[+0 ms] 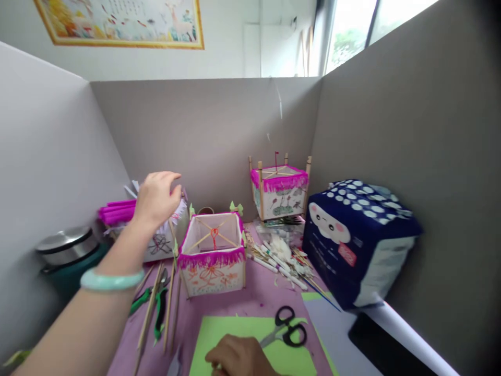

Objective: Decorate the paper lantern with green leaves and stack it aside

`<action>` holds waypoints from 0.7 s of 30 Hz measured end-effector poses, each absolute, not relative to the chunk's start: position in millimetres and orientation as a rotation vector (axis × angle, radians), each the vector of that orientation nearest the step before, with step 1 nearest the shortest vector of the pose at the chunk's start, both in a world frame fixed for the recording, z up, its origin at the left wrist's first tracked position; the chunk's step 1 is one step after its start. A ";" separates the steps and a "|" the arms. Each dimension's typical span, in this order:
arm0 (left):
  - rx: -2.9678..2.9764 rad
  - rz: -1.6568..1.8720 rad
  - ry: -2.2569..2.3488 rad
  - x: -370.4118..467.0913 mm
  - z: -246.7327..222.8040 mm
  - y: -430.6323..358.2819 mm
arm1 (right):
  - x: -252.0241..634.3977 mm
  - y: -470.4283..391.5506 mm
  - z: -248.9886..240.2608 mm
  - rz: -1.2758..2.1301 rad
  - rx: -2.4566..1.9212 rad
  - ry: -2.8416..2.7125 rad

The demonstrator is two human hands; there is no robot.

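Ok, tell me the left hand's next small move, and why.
Probably lower the left hand to steady the green paper: that hand is raised, thumb and fingers apart, seemingly empty, while the right hand is over the paper, scissors beside it.

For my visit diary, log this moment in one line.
left hand: raised | right hand: over light-green rectangular paper, grip hidden | black-handled metal scissors: beside right hand
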State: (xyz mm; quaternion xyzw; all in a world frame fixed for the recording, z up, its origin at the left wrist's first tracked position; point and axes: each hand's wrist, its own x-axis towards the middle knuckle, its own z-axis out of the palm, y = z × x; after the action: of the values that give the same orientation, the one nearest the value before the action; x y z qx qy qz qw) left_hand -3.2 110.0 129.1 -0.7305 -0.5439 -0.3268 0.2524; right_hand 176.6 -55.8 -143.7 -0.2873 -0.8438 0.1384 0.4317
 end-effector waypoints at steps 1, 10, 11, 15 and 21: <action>-1.961 -1.081 -1.369 10.0 120.3 90.5 | 184.3 -56.3 -127.0 0.303 -0.695 -2.101; -2.374 -1.802 -1.019 87.0 -0.1 -31.5 | 294.4 37.7 0.7 0.106 -1.249 -1.268; -2.470 -1.798 -1.049 91.6 -10.1 -35.3 | 306.1 56.6 7.5 0.027 -1.311 -1.232; -2.755 -1.718 -1.107 108.4 -25.0 -37.1 | 340.5 114.6 34.8 -0.084 -1.485 -1.144; -2.731 -2.027 -1.170 160.4 5.6 3.8 | 363.6 152.5 62.9 -0.020 -1.557 -1.085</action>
State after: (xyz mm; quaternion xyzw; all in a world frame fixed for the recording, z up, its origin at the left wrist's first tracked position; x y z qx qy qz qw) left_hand 160.4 3.8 5.6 -0.7396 -0.3170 -0.5491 -0.2256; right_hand 363.6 152.5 62.9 -0.6669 -0.4645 -0.0084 0.5826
